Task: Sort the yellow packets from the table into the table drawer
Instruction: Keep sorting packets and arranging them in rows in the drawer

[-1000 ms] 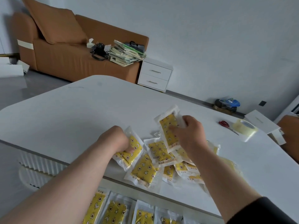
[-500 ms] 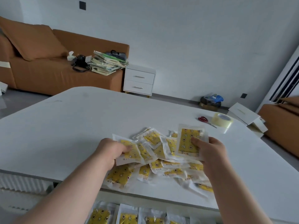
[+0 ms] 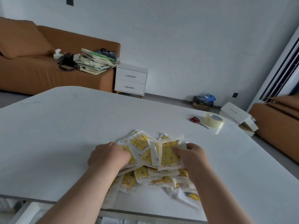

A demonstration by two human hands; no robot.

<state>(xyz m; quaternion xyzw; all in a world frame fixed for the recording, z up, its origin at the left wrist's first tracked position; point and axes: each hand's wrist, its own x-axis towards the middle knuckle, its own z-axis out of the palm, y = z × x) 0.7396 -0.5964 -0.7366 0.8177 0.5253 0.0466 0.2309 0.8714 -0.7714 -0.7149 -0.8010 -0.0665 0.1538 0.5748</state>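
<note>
White laminate surface [image 3: 64, 135] carries a loose heap of flat yellow packets [image 3: 155, 177] with clear sealed plastic edges, close to its near edge. Half a second ago the hands were set wider apart above the heap, with the packets fanned out between them. Now they have drawn together, and the fan has closed into an overlapping bunch.

The left hand [image 3: 110, 156] is curled, knuckles toward the viewer, gripping several packets at the bunch's left end. The right hand [image 3: 193, 157] pinches one upright front packet [image 3: 168, 154], thumb on its face, and presses it against the others.

This looks like a handful being gathered for the drawer, and it has not been carried there yet. Many packets lie loose beneath and near the hands, some under the right forearm. The white table drawer [image 3: 30, 210] shows open below the near edge, left of the arms, and its contents are too unclear to tell.
</note>
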